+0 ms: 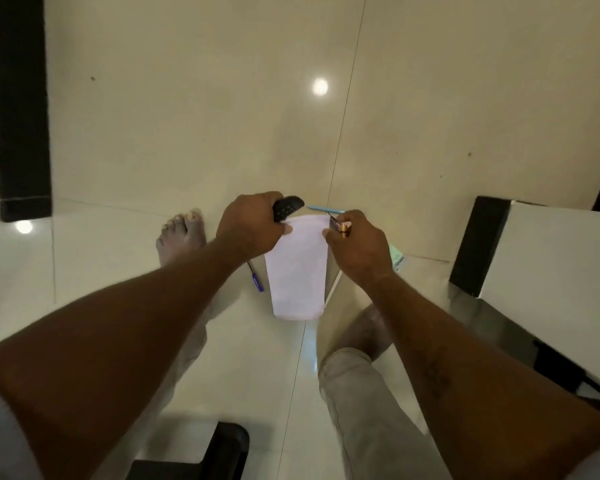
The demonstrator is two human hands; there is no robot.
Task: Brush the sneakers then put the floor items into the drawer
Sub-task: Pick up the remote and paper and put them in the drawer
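A white sheet of paper (298, 268) hangs above the tiled floor, held at its top edge by both hands. My left hand (250, 226) grips a black remote control (288, 207) and pinches the paper's top left corner. My right hand (355, 245) pinches the top right corner while holding a small battery (343, 227), a light blue pen (326, 209) and a pale green card (398, 259). A blue pen (256, 280) shows just below my left wrist; whether it lies on the floor or is held I cannot tell. No sneakers or brush are in view.
My bare left foot (182, 237) stands on the glossy floor, my right leg in grey trousers (357, 393) below the paper. A white cabinet with dark edges (534, 258) stands at the right. A dark pillar (20, 105) rises at the left. A black object (219, 452) sits at the bottom.
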